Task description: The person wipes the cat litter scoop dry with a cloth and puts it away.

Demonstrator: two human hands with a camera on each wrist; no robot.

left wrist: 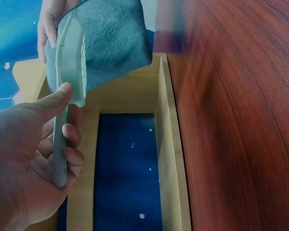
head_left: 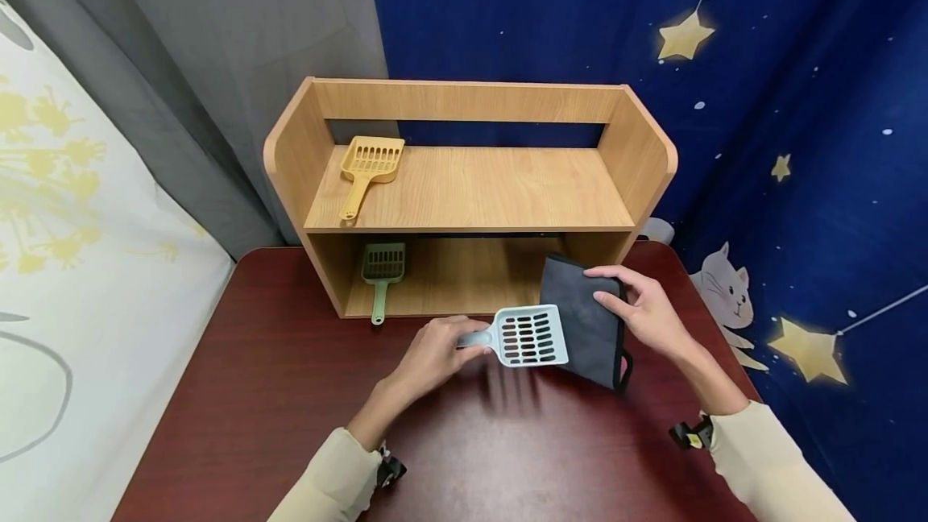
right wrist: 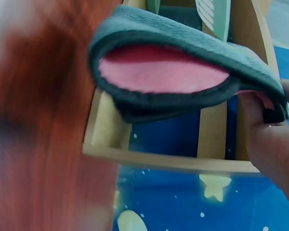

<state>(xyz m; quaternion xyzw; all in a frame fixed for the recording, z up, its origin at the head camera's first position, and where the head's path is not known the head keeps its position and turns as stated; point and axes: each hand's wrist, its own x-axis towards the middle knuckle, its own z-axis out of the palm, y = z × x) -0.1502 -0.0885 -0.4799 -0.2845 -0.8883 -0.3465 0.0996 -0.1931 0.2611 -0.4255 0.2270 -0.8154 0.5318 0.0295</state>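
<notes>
My left hand (head_left: 433,353) grips a pale blue litter scoop (head_left: 532,335) by its handle, the slotted head pointing right. In the left wrist view the thumb lies along the scoop's (left wrist: 71,62) neck and the fingers curl round the handle. My right hand (head_left: 645,308) pinches the upper right edge of a folded dark grey cloth (head_left: 587,316). Black trim runs along the cloth's (right wrist: 164,72) edge, and a pink inner side shows in the right wrist view. In the head view the scoop's head overlaps the cloth's left part.
A two-tier wooden shelf (head_left: 471,228) stands at the back of the dark red table (head_left: 290,425). A yellow litter scoop (head_left: 371,163) lies on its upper tier at left, and a green scoop (head_left: 380,268) on the lower tier at left. Curtains (head_left: 507,14) hang behind.
</notes>
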